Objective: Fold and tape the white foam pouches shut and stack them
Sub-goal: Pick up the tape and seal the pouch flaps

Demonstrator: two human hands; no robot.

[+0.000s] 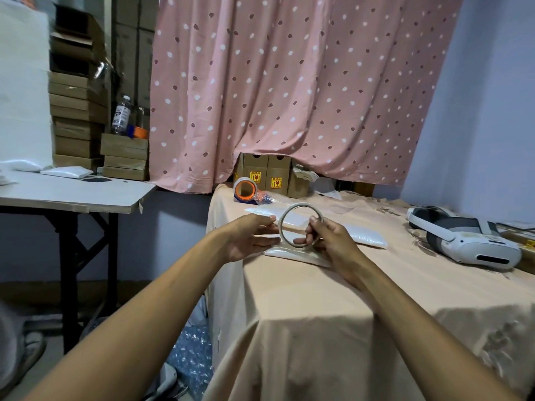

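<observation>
The tape roll (299, 206) is held upright above the bench (376, 285). The right hand (333, 241) has its grip curled round the ring's right side, and the left rim seems to be pinched by the left hand (249, 238). One foam pouch (292, 254) lies beneath, close to the bench's left edge, with bare cloth nearer the person. Three pouches are counted, one dispenser (245, 190) and one headset (469, 241).
</observation>
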